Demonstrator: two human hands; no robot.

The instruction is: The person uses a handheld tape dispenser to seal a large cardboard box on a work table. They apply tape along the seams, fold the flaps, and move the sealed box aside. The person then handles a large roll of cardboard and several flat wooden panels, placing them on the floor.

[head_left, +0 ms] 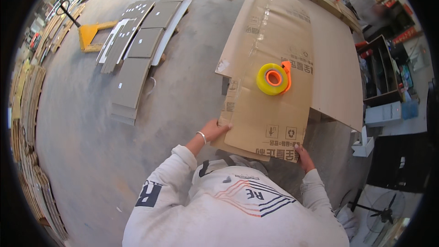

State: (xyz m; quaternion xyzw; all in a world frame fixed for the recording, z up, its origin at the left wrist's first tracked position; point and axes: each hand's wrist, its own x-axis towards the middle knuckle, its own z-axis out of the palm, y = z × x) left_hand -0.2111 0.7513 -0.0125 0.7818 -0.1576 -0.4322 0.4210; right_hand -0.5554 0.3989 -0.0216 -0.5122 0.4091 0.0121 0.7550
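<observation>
A long brown cardboard package point(274, 27) lies on a pale worktable point(336, 68), its near end jutting past the table toward me. My left hand point(216, 130) is closed on the left edge of the cardboard, near the corner, where a lower flap sticks out. At the near right corner my right hand point(304, 156) grips the edge, thumb on top and fingers underneath, out of sight. On top of the cardboard rests a tape dispenser point(273, 79) with a yellow roll and an orange body, touched by neither hand. A shiny strip of clear tape runs along the package's far part.
Grey-brown panels point(151, 32) lie stacked on the floor at left, beside a yellow pallet jack point(89, 36). Boards line the far left side point(27, 110). At right stand a dark shelf unit point(382, 71) and a fan point(385, 212). Another person point(366, 7) holds a tape dispenser at the far right.
</observation>
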